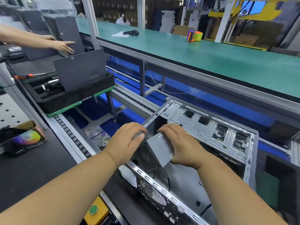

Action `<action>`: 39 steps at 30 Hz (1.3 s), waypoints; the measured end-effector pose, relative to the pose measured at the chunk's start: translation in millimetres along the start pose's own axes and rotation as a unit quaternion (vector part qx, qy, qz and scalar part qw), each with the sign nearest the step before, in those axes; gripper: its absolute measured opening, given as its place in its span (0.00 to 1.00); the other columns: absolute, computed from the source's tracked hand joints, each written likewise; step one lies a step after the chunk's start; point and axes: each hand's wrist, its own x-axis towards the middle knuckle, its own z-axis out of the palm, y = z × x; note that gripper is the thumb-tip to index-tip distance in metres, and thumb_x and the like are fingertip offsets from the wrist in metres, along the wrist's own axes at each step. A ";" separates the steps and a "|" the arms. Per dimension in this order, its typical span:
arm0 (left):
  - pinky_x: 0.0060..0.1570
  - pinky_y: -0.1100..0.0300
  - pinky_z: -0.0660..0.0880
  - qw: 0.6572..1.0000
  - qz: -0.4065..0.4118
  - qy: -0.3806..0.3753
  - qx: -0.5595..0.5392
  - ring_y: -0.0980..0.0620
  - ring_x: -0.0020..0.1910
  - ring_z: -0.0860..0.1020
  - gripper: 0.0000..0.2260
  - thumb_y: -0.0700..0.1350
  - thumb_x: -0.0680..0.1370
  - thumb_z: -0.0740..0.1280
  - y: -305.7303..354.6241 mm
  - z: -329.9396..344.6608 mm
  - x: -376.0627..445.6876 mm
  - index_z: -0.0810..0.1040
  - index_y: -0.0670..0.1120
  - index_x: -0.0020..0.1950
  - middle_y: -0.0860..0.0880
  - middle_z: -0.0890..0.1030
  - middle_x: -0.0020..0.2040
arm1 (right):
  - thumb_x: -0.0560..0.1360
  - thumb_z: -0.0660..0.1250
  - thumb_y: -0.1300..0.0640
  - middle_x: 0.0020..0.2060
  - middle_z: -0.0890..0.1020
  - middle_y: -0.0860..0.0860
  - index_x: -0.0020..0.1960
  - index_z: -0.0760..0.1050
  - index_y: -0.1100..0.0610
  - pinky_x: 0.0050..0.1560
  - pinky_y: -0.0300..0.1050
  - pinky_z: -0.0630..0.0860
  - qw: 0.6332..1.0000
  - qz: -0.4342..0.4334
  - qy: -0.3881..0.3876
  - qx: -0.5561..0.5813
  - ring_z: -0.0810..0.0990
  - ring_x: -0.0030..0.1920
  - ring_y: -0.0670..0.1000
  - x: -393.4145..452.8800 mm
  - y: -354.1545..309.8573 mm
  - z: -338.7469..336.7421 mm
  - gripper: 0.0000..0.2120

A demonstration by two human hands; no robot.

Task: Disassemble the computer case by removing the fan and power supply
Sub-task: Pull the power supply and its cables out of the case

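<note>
The power supply, a grey metal box with a perforated black fan grille on its near face, sits at the corner of the open computer case, tilted and lifted partly above the case frame. Taking the supply as the centre of a clock face, the left hand is at nine o'clock, fingers curled over the top edge of the case wall and the supply's upper corner, gripping there. The right hand is at three o'clock, fingers wrapped over the labelled top face and thumb under the side, grasping the box. The bare motherboard tray of the case stretches away toward two o'clock. A black cable trails from under the supply at six o'clock down into the case.

My judgement is that the supply is partway out, and the risks come from that. If the cable is attached or looped round something inside, pulling upward could snag it or jerk the box out of the grip. The supply's corner is close to the stamped rear panel at six o'clock, so tilting further could jam it against the frame or scrape it. The sheet-metal edges are just beside both hands and could cut a finger if the box slips.

Well apart at ten o'clock, another person's hand rests on a dark case, and an orange-handled screwdriver lies near a black tray
</note>
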 end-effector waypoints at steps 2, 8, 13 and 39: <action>0.61 0.49 0.70 1.000 -0.009 0.002 -0.007 0.57 0.60 0.72 0.19 0.57 0.80 0.51 0.4 0.1 -0.6 0.76 0.53 0.61 0.59 0.76 0.56 | 0.61 0.76 0.52 0.69 0.66 0.45 0.72 0.64 0.50 0.66 0.41 0.68 1.000 -0.007 0.005 0.014 0.63 0.70 0.46 0.2 -1.6 0.0 0.42; 0.65 0.49 0.69 0.999 0.017 -0.049 0.005 0.56 0.66 0.70 0.34 0.73 0.75 0.52 12.4 -1.7 -4.7 0.67 0.53 0.72 0.57 0.73 0.65 | 0.55 0.75 0.47 0.62 0.66 0.39 0.68 0.64 0.44 0.59 0.43 0.73 0.991 0.037 0.036 0.123 0.68 0.64 0.44 -5.6 3.9 -13.3 0.43; 0.65 0.57 0.69 0.997 -0.037 -0.073 -0.011 0.63 0.66 0.68 0.50 0.70 0.58 0.75 38.7 4.6 3.1 0.53 0.64 0.73 0.64 0.68 0.66 | 0.52 0.78 0.46 0.57 0.68 0.37 0.65 0.67 0.45 0.58 0.37 0.69 0.981 0.059 0.067 0.174 0.70 0.60 0.41 -8.3 6.0 -27.9 0.43; 0.38 0.48 0.79 0.797 -0.218 0.081 -0.557 0.43 0.47 0.83 0.36 0.46 0.56 0.79 44.5 -41.6 30.5 0.75 0.54 0.63 0.44 0.82 0.57 | 0.76 0.59 0.67 0.57 0.80 0.41 0.66 0.74 0.47 0.63 0.46 0.71 0.840 0.351 0.101 0.401 0.77 0.61 0.48 -64.8 4.6 -64.6 0.24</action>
